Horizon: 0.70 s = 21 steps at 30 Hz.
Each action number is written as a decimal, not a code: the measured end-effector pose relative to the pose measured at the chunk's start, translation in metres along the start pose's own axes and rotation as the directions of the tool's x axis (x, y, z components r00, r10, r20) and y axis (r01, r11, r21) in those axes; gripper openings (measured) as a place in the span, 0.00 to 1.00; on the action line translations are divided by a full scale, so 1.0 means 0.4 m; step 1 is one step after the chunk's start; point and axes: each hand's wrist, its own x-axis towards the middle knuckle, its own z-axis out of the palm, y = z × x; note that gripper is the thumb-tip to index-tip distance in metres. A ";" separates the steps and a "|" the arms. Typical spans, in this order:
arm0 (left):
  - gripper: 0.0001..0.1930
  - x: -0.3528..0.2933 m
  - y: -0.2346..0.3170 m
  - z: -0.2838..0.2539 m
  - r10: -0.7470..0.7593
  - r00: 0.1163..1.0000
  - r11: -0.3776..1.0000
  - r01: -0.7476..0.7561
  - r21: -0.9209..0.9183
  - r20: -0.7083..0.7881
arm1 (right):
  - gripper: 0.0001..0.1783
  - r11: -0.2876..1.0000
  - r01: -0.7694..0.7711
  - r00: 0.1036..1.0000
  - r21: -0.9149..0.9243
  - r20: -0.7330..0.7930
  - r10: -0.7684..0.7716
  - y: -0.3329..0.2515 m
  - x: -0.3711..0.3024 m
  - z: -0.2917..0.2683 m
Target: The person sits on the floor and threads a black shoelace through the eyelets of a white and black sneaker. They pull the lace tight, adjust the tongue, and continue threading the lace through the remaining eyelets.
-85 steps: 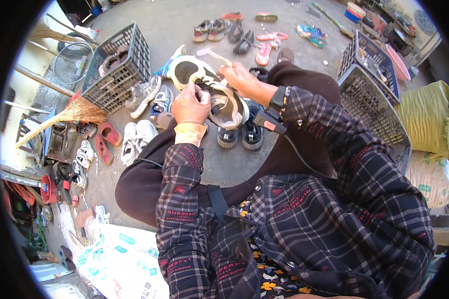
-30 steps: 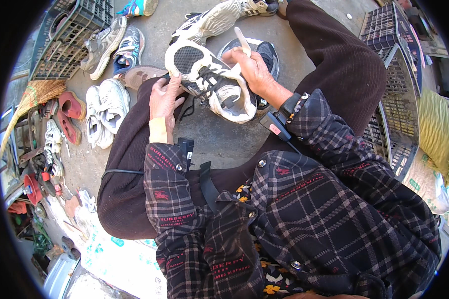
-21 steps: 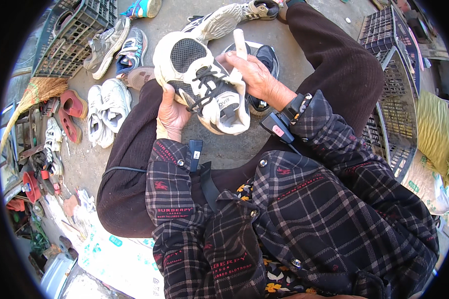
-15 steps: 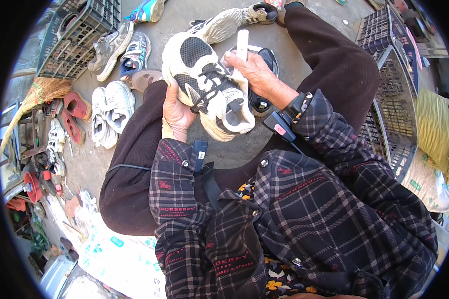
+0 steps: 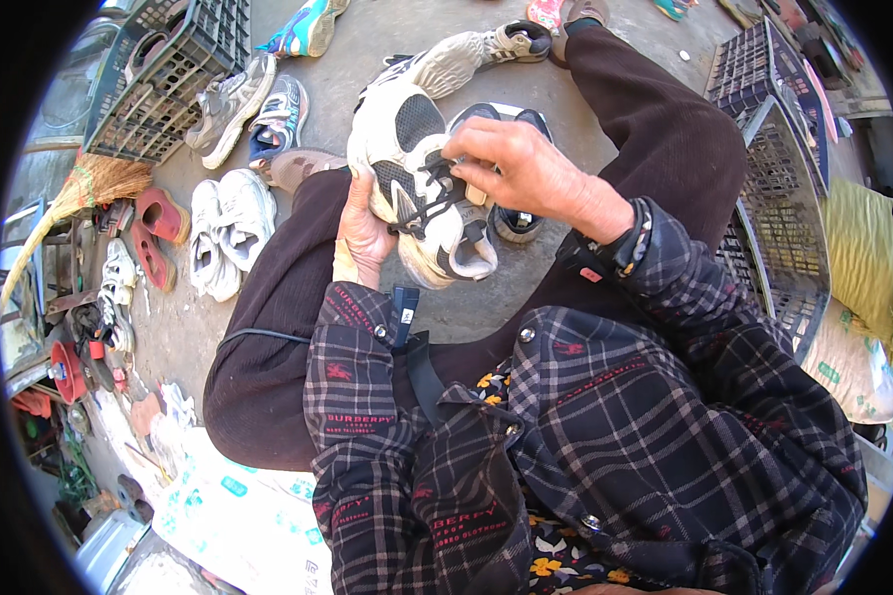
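My left hand is closed around the left side of a white sneaker with black mesh panels and dark laces. The shoe is tilted, its ankle opening toward me. Over the tongue and laces, my right hand has its thumb and fingers pinched together. A pale, cream piece shows beneath those fingers; its kind is hidden by the hand. Behind my right hand, a dark shoe is partly covered.
Another pale sneaker lies beyond. White shoes, red slippers and grey sneakers stand at the left. Black plastic crates are on both sides. A straw broom leans at the left.
My right hand has moved from the shoe's right edge up over its laces and turned palm down. The white stick that stood up from it is out of sight. The sneaker has shifted slightly right.
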 end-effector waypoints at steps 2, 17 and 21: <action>0.32 -0.004 0.004 0.005 0.024 0.999 0.999 -0.023 0.034 -0.026 | 0.10 0.996 0.080 0.995 -0.031 -0.050 -0.081 0.007 -0.009 0.010; 0.32 -0.010 0.010 0.019 0.142 0.986 0.986 -0.133 0.096 -0.088 | 0.08 0.998 -0.055 0.998 0.041 0.040 0.053 0.058 -0.039 0.015; 0.32 -0.007 0.006 0.017 0.134 0.980 0.985 -0.116 0.128 -0.145 | 0.08 0.991 -0.076 0.995 0.110 0.066 0.069 0.059 -0.041 0.026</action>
